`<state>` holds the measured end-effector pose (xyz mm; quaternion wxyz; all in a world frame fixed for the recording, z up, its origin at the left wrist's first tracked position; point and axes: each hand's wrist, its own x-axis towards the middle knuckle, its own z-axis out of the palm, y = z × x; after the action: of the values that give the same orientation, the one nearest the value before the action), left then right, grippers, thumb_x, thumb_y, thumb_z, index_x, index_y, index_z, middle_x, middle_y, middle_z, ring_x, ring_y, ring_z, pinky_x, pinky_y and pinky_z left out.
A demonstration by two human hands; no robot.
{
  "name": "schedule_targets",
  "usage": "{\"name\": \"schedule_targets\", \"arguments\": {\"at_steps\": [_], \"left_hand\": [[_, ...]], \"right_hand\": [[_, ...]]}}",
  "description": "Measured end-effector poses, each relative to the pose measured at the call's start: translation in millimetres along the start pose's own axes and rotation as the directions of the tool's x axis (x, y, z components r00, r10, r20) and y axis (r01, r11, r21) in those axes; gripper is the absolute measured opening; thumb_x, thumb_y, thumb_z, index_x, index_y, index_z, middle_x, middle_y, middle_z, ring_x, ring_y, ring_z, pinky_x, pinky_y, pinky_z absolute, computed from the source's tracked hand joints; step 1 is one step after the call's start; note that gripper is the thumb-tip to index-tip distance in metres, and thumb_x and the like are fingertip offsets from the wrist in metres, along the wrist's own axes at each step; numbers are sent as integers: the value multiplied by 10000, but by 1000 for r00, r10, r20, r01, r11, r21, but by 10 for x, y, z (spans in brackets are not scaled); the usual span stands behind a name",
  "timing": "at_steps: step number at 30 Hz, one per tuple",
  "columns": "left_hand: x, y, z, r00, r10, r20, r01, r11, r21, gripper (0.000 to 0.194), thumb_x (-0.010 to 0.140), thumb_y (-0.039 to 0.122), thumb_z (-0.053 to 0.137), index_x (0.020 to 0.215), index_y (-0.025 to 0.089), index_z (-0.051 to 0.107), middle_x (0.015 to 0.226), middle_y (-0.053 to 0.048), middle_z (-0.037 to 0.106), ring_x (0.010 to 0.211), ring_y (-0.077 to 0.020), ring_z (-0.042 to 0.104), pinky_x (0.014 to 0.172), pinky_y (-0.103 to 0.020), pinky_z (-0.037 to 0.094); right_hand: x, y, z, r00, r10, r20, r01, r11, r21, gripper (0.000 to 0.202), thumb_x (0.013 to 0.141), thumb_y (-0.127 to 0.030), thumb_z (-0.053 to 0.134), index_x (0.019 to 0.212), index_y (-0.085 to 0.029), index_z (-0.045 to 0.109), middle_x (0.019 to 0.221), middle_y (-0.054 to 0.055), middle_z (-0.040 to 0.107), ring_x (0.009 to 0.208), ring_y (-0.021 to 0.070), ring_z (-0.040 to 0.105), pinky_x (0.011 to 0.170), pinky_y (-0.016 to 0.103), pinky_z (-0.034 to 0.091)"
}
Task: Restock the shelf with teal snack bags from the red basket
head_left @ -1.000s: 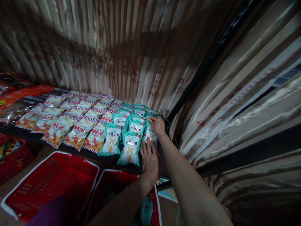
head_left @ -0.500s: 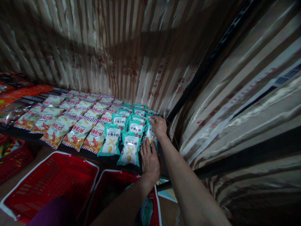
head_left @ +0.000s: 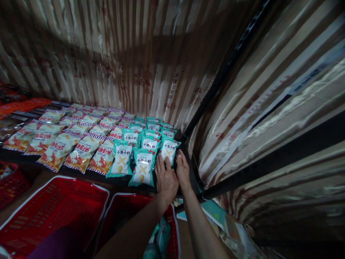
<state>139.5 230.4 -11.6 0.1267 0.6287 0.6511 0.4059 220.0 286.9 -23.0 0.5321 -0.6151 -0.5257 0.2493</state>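
Note:
My left hand (head_left: 165,180) lies with fingers stretched out over the lower end of a teal-and-white snack bag (head_left: 169,149) in the rightmost column on the shelf. Just right of that bag is my right hand (head_left: 183,169), fingers extended along its side; whether they touch it cannot be made out. Neither hand grips anything. To the left lie another teal snack bag (head_left: 143,168) and one more teal bag (head_left: 120,160), with further teal bags in rows behind. Beyond them, several white-and-orange snack bags (head_left: 58,149) with striped edges overlap in rows.
Below the shelf stand a red basket (head_left: 54,201) and a second red basket (head_left: 176,230) holding teal bags (head_left: 163,235). Another red basket (head_left: 16,187) is at far left. A dark metal post (head_left: 212,95) rises beside striped sheeting (head_left: 129,54) behind the shelf.
My right hand has drawn back from the top of the rightmost teal bag to its lower right side. My left hand stays at the bag's lower end. The view has shifted slightly.

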Motion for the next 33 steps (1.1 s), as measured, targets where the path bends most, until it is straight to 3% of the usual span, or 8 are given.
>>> {"name": "schedule_targets", "arguments": {"at_steps": [4,12,22,33], "left_hand": [[71,-4,7,999,-21,-38,18,998,-65,498,870,164,380,1362,87,390,1498,-199,252,1404,-295,191,1118,-482,248],[292,-55,103,997,-53,-62,45,990,-132,488,886,188,340,1359,82,398,1465,-190,330,1367,-287,292,1099,-471,282],[306,-95,100,997,-33,-68,22,987,-161,491,908,176,279,1376,60,373,1478,-178,314,1381,-245,271,1124,-412,257],[331,-134,147,999,-29,-40,22,987,-160,486,883,161,322,1350,65,414,1462,-174,346,1372,-247,290,1125,-406,261]], "right_hand": [[42,-91,34,998,62,31,-63,997,35,655,841,-593,358,1320,-166,487,1381,104,489,1273,208,455,1076,363,333],[79,-134,106,998,56,16,-57,998,34,690,795,-596,434,1326,-159,484,1268,104,595,1142,220,570,952,339,463],[113,-211,180,1000,-24,-3,24,1000,5,645,804,-536,457,1335,-171,475,1261,101,601,1109,216,586,938,346,464],[115,-131,198,999,39,-2,-39,994,-100,624,821,-529,433,1351,-201,458,1246,90,612,1057,219,611,912,343,470]]}}
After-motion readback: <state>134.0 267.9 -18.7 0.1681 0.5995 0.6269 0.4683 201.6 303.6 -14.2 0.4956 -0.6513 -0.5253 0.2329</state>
